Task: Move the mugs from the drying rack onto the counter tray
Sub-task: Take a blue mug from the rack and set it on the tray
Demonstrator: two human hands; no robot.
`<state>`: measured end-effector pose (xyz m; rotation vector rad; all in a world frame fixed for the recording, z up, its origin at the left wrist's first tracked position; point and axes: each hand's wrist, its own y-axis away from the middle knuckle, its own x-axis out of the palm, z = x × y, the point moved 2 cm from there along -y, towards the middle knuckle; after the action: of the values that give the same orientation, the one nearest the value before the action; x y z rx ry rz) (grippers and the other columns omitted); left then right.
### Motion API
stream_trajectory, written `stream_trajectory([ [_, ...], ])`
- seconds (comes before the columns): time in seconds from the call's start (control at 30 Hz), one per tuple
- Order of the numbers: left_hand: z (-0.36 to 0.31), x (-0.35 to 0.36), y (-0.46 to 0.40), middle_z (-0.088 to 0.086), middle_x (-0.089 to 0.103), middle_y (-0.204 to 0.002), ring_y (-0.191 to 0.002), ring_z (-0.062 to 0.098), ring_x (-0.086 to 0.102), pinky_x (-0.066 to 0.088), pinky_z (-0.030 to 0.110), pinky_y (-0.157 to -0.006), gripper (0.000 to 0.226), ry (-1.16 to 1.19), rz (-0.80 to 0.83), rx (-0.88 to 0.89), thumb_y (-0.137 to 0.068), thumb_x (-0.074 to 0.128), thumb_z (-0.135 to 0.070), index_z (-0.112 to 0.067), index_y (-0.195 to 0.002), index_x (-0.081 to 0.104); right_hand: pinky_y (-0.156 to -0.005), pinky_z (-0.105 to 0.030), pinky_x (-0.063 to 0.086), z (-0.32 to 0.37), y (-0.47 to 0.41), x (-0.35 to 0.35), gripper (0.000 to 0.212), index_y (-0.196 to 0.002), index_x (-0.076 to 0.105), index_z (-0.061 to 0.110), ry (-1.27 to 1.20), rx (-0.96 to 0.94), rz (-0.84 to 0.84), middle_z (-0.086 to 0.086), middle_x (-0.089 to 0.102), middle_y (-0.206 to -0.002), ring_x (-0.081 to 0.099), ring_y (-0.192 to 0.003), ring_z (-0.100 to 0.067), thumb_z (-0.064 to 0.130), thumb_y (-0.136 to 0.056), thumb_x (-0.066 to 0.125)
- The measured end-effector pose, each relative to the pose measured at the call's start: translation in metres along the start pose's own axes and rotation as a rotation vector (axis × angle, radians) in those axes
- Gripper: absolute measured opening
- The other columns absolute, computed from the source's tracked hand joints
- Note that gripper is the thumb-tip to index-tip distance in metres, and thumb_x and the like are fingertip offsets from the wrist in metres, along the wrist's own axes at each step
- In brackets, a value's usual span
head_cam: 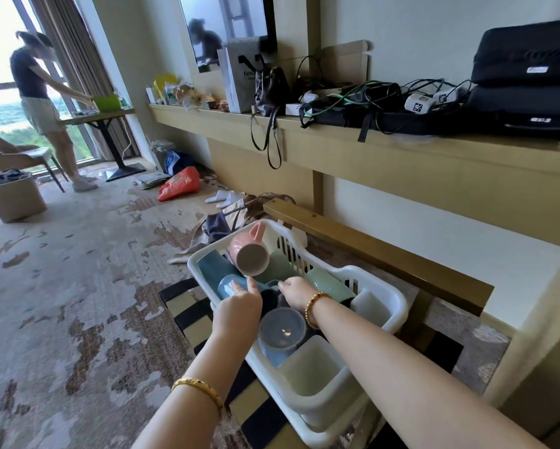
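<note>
A white plastic drying rack (pixel 382 288) with slotted walls sits on a low patterned surface, its long axis running from near the viewer away toward the upper left. Inside it, a pink ceramic mug (pixel 249 251) is tipped with its open mouth facing down toward the viewer and its handle pointing up and away. Just below it lies a blue ceramic mug (pixel 228 286) on its side, its rim turned to the left. The left hand (pixel 239 306) lies over this blue mug with its fingers curved round the body, gripping it; much of the mug is hidden beneath the hand. The right hand (pixel 296 291) reaches in just to the right, fingertips down among the crockery next to the blue mug; whether it holds anything cannot be told, since the fingers are hidden. A pale green ceramic mug (pixel 329 285) lies on its side behind the right wrist, partly covered by it. Nearer the viewer, between the two forearms, a grey-blue mug (pixel 282 330) has its mouth open upward toward the camera. A teal flat dish (pixel 212 267) leans at the rack's far left end. A white square compartment (pixel 314 372) fills the near end. No tray is in view.
</note>
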<state>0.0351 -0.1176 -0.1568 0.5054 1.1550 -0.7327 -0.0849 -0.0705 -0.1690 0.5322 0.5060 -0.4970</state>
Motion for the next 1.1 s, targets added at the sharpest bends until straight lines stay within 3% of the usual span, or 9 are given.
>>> stream_trajectory([
  [0.07, 0.006, 0.002, 0.001, 0.024, 0.027, -0.150, -0.098, 0.024, 0.067, 0.054, 0.029, -0.075, 0.066, 0.024, -0.022, 0.019, -0.092, 0.036, 0.002, -0.008, -0.149, 0.003, -0.100, -0.036, 0.038, 0.000, 0.001, 0.003, 0.052, -0.121, 0.052, -0.001, -0.071, 0.009, -0.008, -0.019, 0.055, -0.125, 0.050, -0.119, -0.030, 0.040, -0.100, 0.027],
  [0.13, 0.009, 0.003, 0.003, 0.023, 0.023, -0.151, -0.098, 0.023, 0.067, 0.053, 0.027, -0.077, 0.068, 0.046, -0.079, 0.038, -0.092, 0.037, 0.002, -0.008, -0.148, 0.001, -0.105, -0.039, 0.036, -0.001, 0.002, 0.006, 0.058, -0.130, 0.047, 0.002, -0.121, 0.029, -0.032, -0.018, 0.052, -0.133, 0.047, -0.125, -0.032, 0.046, -0.099, 0.026],
  [0.3, 0.013, -0.002, 0.007, 0.018, 0.017, -0.155, -0.115, 0.022, 0.059, 0.050, 0.025, -0.086, 0.076, 0.137, -0.151, -0.020, -0.090, 0.045, 0.001, -0.013, -0.149, -0.001, -0.102, -0.038, 0.041, 0.002, 0.008, 0.001, 0.055, -0.123, 0.052, -0.003, -0.289, 0.040, -0.106, -0.021, 0.057, -0.127, 0.052, -0.119, -0.034, 0.042, -0.099, 0.033],
  [0.57, 0.004, -0.029, 0.013, 0.012, 0.015, -0.156, -0.119, 0.022, 0.056, 0.049, 0.027, -0.091, 0.074, 0.305, -0.257, 0.028, -0.092, 0.048, -0.006, -0.019, -0.149, 0.003, -0.100, -0.049, 0.045, 0.011, 0.029, -0.024, 0.042, -0.128, 0.046, -0.005, -0.558, 0.065, -0.176, -0.024, 0.054, -0.128, 0.054, -0.117, -0.038, 0.024, -0.099, 0.038],
  [0.67, -0.007, -0.047, 0.019, 0.005, 0.018, -0.156, -0.134, 0.026, 0.039, 0.039, 0.035, -0.106, 0.055, 0.534, -0.278, 0.096, -0.097, 0.042, -0.019, -0.024, -0.148, 0.019, -0.101, -0.049, 0.044, 0.006, 0.043, -0.040, 0.039, -0.127, 0.046, -0.006, -0.626, 0.052, -0.296, -0.027, 0.053, -0.128, 0.053, -0.118, -0.038, 0.019, -0.099, 0.034],
  [0.77, -0.028, -0.073, 0.026, 0.008, 0.028, -0.153, -0.137, 0.028, 0.034, 0.035, 0.041, -0.109, 0.045, 0.730, -0.376, 0.210, -0.098, 0.041, -0.027, -0.023, -0.143, 0.035, -0.101, -0.051, 0.043, -0.004, 0.064, -0.066, 0.036, -0.124, 0.047, -0.007, -0.707, 0.054, -0.435, -0.027, 0.052, -0.128, 0.052, -0.118, -0.040, 0.013, -0.096, 0.036],
  [0.87, -0.058, -0.103, 0.029, 0.009, 0.026, -0.153, -0.141, 0.026, 0.024, 0.025, 0.035, -0.110, 0.049, 1.104, -0.274, 0.185, -0.099, 0.035, -0.035, -0.019, -0.145, 0.030, -0.098, -0.052, 0.045, -0.015, 0.092, -0.099, 0.032, -0.116, 0.051, -0.010, -0.731, 0.034, -0.557, -0.025, 0.058, -0.114, 0.055, -0.111, -0.042, 0.008, -0.092, 0.040],
  [1.0, -0.096, -0.138, 0.031, 0.009, 0.037, -0.146, -0.124, 0.025, 0.048, 0.040, 0.025, -0.093, 0.074, 1.410, -0.102, 0.110, -0.093, 0.042, -0.049, -0.024, -0.149, 0.001, -0.080, -0.033, 0.048, -0.026, 0.136, -0.144, 0.022, -0.097, 0.057, -0.004, -0.646, -0.012, -0.703, -0.019, 0.057, -0.093, 0.057, -0.088, -0.031, 0.011, -0.091, 0.042],
  [1.1, -0.118, -0.167, 0.038, 0.009, 0.043, -0.139, -0.107, 0.022, 0.055, 0.051, 0.029, -0.085, 0.083, 1.559, -0.028, 0.126, -0.086, 0.053, -0.053, -0.027, -0.149, 0.005, -0.076, -0.033, 0.048, -0.033, 0.167, -0.175, 0.020, -0.095, 0.057, -0.001, -0.635, -0.060, -0.773, -0.017, 0.057, -0.092, 0.057, -0.086, -0.031, 0.012, -0.092, 0.042],
])
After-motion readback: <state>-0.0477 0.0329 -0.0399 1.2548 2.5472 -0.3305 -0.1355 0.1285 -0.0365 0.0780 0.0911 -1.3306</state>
